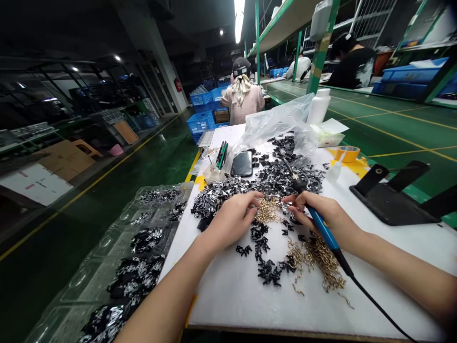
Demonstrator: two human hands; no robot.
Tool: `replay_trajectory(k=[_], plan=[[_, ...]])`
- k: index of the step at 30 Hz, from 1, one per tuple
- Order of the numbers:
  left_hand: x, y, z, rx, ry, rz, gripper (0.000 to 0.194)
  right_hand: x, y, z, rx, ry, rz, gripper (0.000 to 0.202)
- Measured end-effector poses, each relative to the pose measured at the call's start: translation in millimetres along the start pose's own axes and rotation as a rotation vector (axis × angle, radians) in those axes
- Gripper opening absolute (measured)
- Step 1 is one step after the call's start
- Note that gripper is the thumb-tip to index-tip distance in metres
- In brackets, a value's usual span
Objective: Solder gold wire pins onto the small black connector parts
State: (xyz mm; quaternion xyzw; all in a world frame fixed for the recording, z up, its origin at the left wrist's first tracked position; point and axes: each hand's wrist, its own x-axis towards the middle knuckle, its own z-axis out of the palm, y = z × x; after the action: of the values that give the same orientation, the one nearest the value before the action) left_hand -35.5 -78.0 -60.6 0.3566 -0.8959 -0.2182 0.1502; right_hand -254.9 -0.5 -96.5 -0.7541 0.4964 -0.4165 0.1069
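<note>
A left hand (237, 214) and a right hand (317, 209) meet over a small heap of gold pieces (267, 210) at the middle of a white table (228, 300), the hub of the clock face used here. The left, at about 8 o'clock, is loosely curled with its fingertips at the heap's edge; whether they pinch a piece cannot be told. The right, at 3 o'clock, grips a blue-handled soldering iron (323, 228), its tip angled toward 1 o'clock, while the free fingertips reach to the heap's near side; anything tiny between them is too small to make out. Metal clips (217, 193) bank from 10 to 2 o'clock, black parts (268, 272) scatter at 6, and a second gold heap (326, 264) spreads at 4. A phone (242, 164) lies at 11 o'clock, orange tape (347, 154) at 2, a black stand (396, 200) at 3, and clear trays (82, 286) of parts sit beyond the table's edge at 8. The step in hand appears to be picking or sorting small pieces by fingertip, with the iron parked in the grip; the next move seems to call for a fine pinch and a tip held clear of both hands.
</note>
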Motion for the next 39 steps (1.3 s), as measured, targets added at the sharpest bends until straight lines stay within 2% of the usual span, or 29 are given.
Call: replay_trajectory(k=[3,6,8,10,13,15,17,23,26,28,29,31,33,36,39], plan=[[0.1,-0.5,3.9,0.121,-0.066,-0.018,0.039,-1.3,-1.1,-2.7,0.011,-0.01,-0.036,0.014],[0.9,-0.8,2.5,0.174,0.005,-0.061,0.04,-3.4,-1.6,-3.1,0.036,-0.035,-0.034,0.015],[1.1,2.6,0.3,0.057,0.069,-0.075,0.036,-4.3,-3.5,-2.0,0.047,-0.017,-0.009,0.015],[0.9,9.4,-0.3,-0.172,0.096,-0.087,0.034,-4.2,-7.7,-0.2,0.075,0.026,0.02,0.017],[-0.3,21.8,3.6,-0.513,0.043,-0.124,0.034,-3.2,-15.4,2.9,0.181,0.059,0.059,0.023],[-2.1,28.5,8.4,-0.628,0.007,-0.119,0.034,-3.0,-18.6,4.4,0.257,0.052,0.075,0.025],[-4.3,32.8,13.9,-0.641,0.031,-0.069,0.033,-3.5,-19.5,5.0,0.308,0.031,0.091,0.025],[-8.6,36.9,27.7,-0.535,0.188,0.142,0.028,-4.7,-23.4,4.1,0.299,0.031,0.149,0.025],[-9.6,35.5,15.3,-0.443,0.184,0.169,0.03,-4.7,-27.2,2.4,0.286,0.025,0.126,0.024],[-11.2,32.3,-4.3,-0.265,0.148,0.121,0.03,-5.4,-27.1,0.1,0.278,0.029,0.131,0.023],[-12.6,30.2,-15.5,-0.137,0.103,0.041,0.03,-6.1,-25.9,-1.5,0.274,0.039,0.137,0.023],[-16.1,26.3,-35.5,0.08,-0.061,-0.149,0.024,-7.6,-22.3,-4.9,0.269,0.065,0.142,0.023],[-20.2,24.2,-45.8,0.288,-0.158,-0.286,0.023,-8.9,-18.6,-8.2,0.258,0.078,0.137,0.023],[-25.7,25.3,-40.9,0.453,-0.297,-0.369,0.025,-9.6,-15.8,-10.9,0.241,0.065,0.144,0.022],[-28.3,28.1,-26.0,0.496,-0.361,-0.355,0.03,-9.2,-15.5,-10.7,0.217,0.056,0.148,0.021]])
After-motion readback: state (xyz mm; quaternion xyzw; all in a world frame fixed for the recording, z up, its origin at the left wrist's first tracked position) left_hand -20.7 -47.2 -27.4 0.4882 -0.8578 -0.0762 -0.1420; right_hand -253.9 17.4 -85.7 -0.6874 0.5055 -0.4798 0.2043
